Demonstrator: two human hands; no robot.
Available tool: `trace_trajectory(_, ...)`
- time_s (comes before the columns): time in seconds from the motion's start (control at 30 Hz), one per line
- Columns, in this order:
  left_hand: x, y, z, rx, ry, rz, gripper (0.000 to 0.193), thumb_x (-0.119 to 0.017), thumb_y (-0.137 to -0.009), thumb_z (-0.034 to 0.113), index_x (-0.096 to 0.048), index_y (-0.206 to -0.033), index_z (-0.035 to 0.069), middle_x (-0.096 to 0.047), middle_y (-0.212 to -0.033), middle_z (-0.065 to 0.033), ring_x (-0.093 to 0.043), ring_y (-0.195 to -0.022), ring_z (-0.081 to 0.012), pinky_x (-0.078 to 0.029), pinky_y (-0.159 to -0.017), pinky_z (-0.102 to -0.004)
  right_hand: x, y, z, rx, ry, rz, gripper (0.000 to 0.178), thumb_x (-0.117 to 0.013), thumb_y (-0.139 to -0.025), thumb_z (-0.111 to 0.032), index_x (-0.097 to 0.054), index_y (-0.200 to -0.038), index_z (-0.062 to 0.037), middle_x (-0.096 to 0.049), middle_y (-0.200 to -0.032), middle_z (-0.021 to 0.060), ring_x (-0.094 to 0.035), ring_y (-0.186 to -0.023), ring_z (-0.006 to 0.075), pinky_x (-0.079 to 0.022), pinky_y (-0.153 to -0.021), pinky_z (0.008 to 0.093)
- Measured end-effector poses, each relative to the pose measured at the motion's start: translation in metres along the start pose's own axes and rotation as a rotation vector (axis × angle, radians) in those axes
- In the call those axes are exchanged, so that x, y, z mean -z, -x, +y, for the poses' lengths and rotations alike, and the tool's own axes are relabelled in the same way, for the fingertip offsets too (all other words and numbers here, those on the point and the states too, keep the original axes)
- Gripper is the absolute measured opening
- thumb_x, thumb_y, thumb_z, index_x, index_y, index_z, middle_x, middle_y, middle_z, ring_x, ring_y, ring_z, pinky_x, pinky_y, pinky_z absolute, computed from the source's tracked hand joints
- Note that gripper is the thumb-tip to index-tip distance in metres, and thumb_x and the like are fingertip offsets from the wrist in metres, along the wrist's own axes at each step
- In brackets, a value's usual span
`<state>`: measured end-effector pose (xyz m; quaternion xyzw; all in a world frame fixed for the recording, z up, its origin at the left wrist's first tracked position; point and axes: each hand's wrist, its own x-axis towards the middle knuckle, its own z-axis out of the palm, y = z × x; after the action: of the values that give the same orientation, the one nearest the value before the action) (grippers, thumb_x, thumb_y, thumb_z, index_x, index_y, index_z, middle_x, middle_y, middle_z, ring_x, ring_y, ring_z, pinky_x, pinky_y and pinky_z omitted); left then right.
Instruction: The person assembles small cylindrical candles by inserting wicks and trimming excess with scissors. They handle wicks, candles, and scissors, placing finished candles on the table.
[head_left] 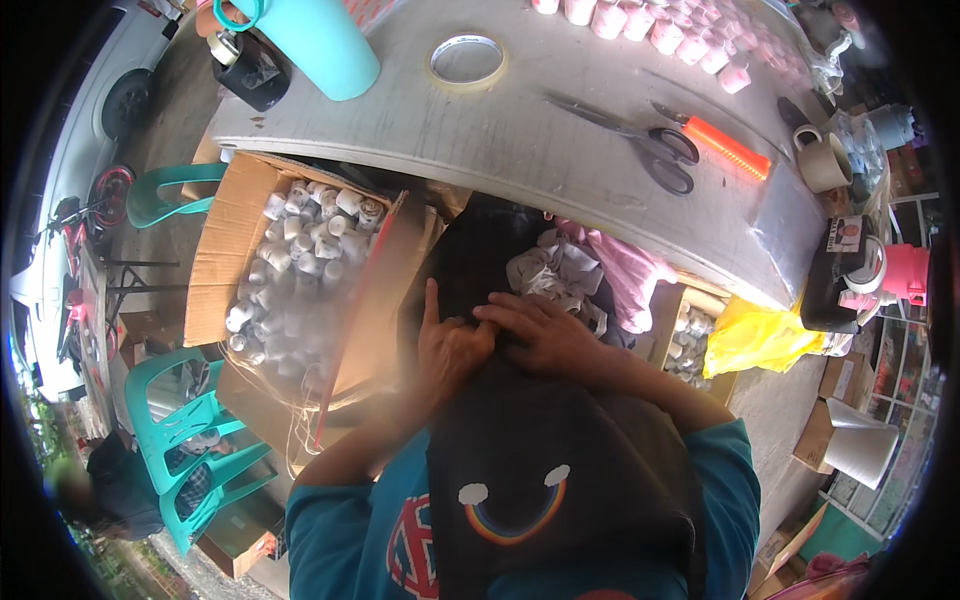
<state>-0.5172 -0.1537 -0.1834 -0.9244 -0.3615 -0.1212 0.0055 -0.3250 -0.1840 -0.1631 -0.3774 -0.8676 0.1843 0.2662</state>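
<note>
My left hand [455, 350] and my right hand [535, 335] meet over my lap, below the table's near edge. The left index finger points away from me while its other fingers curl in. Closed fingers of my right hand press against the left hand's fingers; whatever is between them is too small or hidden to make out. Under my wrists hangs a black apron [570, 450] with a rainbow and two white clouds. Just beyond the hands lie black fabric [480, 245], a crumpled grey cloth [560, 265] and a pink cloth [625, 270].
On the grey table [400, 130] are scissors [650, 150], an orange cutter [725, 145], a tape roll [467, 62], a teal tumbler [320, 45] and rows of pink pieces [690, 40]. An open carton [215, 250] of small whitish rolls stands left, a yellow bag [765, 335] right.
</note>
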Motion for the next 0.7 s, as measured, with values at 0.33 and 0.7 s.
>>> trace_trajectory(0.33,0.006,-0.005,-0.014,0.038,0.271,-0.366,0.033,-0.079,-0.067,0.021,-0.063,-0.096,0.021,-0.062,-0.059,-0.0025,-0.065,-0.063,-0.0253,-0.02,-0.114,-0.055,0.04,0.008,0.0,-0.268,-0.167,-0.174,0.024,-0.062,-0.087,-0.024,-0.054,-0.077,-0.0041,-0.061,-0.088,0.013,-0.064,-0.079,0.0297,-0.051,-0.065,0.0397)
trace_trajectory(0.7,0.009,-0.004,-0.008,0.038,0.339,-0.177,0.025,-0.078,-0.067,0.02,-0.065,-0.089,0.019,-0.057,-0.055,-0.0073,-0.063,-0.06,-0.0254,-0.02,-0.115,-0.0558,0.018,0.01,-0.004,-0.311,-0.606,-0.037,0.031,-0.058,-0.087,-0.017,-0.049,-0.063,0.0,-0.053,-0.059,0.0131,-0.056,-0.055,0.0256,-0.037,-0.051,0.0406)
